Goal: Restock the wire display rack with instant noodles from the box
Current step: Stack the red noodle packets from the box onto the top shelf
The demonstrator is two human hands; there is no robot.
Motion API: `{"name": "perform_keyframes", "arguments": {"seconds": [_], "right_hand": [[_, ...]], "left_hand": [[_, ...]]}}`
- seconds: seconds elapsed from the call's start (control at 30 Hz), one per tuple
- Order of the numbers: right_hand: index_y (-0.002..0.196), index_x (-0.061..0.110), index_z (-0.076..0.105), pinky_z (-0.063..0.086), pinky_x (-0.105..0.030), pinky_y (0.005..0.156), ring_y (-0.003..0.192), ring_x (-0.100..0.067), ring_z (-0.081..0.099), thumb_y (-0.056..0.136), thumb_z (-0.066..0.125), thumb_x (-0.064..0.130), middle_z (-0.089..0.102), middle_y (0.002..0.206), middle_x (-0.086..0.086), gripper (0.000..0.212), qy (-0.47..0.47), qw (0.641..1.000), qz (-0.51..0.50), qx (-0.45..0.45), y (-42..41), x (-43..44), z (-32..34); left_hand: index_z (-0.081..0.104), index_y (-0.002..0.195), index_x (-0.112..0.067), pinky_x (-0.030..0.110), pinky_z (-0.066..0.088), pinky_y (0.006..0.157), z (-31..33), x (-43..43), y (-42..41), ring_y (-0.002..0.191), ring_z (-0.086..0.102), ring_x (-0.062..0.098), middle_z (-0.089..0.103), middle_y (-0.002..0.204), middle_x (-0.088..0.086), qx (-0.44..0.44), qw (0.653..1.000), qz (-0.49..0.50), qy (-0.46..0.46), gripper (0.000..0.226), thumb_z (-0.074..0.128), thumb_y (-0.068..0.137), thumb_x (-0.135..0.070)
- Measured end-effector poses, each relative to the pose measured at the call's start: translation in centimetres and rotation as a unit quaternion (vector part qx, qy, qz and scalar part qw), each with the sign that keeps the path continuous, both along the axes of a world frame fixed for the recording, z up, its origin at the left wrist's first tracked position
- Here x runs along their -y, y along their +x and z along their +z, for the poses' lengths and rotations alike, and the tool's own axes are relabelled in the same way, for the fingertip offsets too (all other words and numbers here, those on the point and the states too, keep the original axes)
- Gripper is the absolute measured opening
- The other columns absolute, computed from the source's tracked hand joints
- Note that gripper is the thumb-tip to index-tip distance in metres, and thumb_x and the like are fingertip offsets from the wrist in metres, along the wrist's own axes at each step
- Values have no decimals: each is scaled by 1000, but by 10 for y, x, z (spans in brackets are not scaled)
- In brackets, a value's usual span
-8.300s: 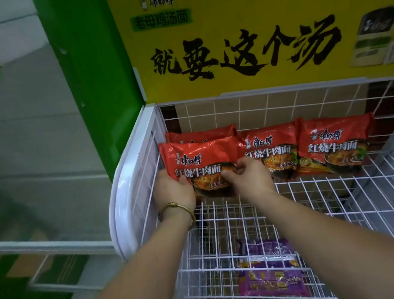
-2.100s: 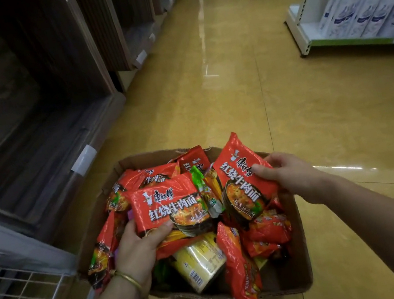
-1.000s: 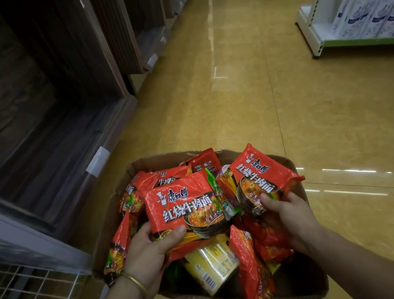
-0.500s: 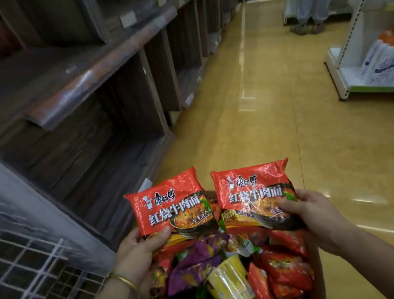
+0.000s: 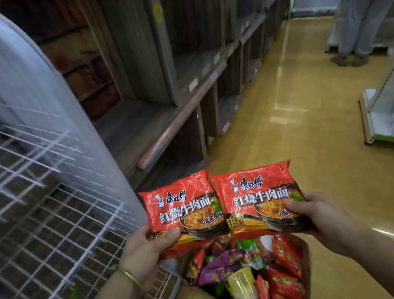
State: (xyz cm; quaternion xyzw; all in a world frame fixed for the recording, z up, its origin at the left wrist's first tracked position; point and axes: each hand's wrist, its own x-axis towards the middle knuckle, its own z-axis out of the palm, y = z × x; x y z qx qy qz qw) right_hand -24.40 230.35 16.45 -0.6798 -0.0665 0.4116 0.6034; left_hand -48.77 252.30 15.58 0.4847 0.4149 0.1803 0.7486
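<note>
Noodles (image 5: pixel 286 289) fill the box (image 5: pixel 305 259); just above it the left hand (image 5: pixel 147 247) pinches the left packet (image 5: pixel 186 214), the right hand (image 5: pixel 326 218) the right packet (image 5: pixel 260 201). Best carry both to the wire rack (image 5: pixel 42 203) (labels forward) and stand them upright.

Dark wooden shelving (image 5: pixel 178 78) lines the left of a glossy yellow floor (image 5: pixel 311 160); a white shelf unit (image 5: pixel 367 116) stands at right, a person (image 5: pixel 369 0) upper right.
</note>
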Motion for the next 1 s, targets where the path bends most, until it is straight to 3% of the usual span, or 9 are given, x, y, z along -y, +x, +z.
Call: {"name": "perform_keyframes", "arguments": {"seconds": [0.13, 0.27, 0.37, 0.57, 0.67, 0.8, 1.0], "right_hand": [[116, -3, 61, 55, -50, 88, 92, -37, 73, 89, 64, 8, 74, 101, -21, 29, 7, 1000, 16, 2, -6, -10, 59], [116, 0, 61, 54, -40, 78, 89, -32, 74, 85, 66, 10, 76, 100, -17, 33, 20, 998, 58, 13, -16, -27, 114], [116, 0, 61, 54, -44, 82, 92, -36, 72, 77, 67, 10, 75, 98, -19, 40, 37, 995, 87, 21, -28, -44, 156], [110, 1, 63, 51, -41, 72, 89, -35, 68, 88, 59, 0, 74, 97, -20, 22, 79, 985, 151, 42, -67, -90, 222], [109, 3, 65, 53, -41, 74, 90, -36, 69, 90, 59, 1, 76, 92, -16, 20, 90, 974, 199, 61, -91, -115, 242], [113, 3, 65, 53, -41, 76, 96, -36, 70, 91, 60, 4, 75, 100, -18, 22, 104, 959, 252, 74, -123, -147, 260], [115, 3, 63, 51, -56, 94, 99, -39, 69, 90, 62, 2, 75, 100, -18, 25, 112, 948, 292, 63, -174, -198, 275]], "left_hand": [[65, 109, -7, 28, 60, 63, 64, 6, -22, 80, 75, 22, 77, 96, 10, -7, 999, 21, 24, 42, 77, 71, 4], [67, 107, -10, 28, 58, 61, 122, 11, -47, 84, 74, 25, 76, 98, 10, -14, 998, 47, 44, 41, 78, 71, 7], [68, 103, -10, 30, 55, 59, 164, 10, -70, 85, 73, 27, 77, 94, 10, -30, 994, 74, 70, 41, 78, 69, 10], [66, 107, -4, 35, 59, 64, 232, 4, -129, 86, 72, 29, 75, 99, 14, -43, 981, 145, 118, 44, 78, 68, 12], [66, 109, -7, 43, 60, 80, 256, 2, -164, 93, 72, 30, 76, 100, 10, -48, 973, 180, 135, 47, 82, 67, 8], [67, 109, -10, 39, 59, 71, 272, 0, -204, 94, 72, 30, 76, 101, 9, -52, 961, 229, 144, 45, 83, 69, 5], [67, 106, -12, 42, 58, 87, 279, -10, -255, 97, 71, 28, 76, 101, 9, -65, 940, 303, 142, 42, 81, 70, 6]]}}
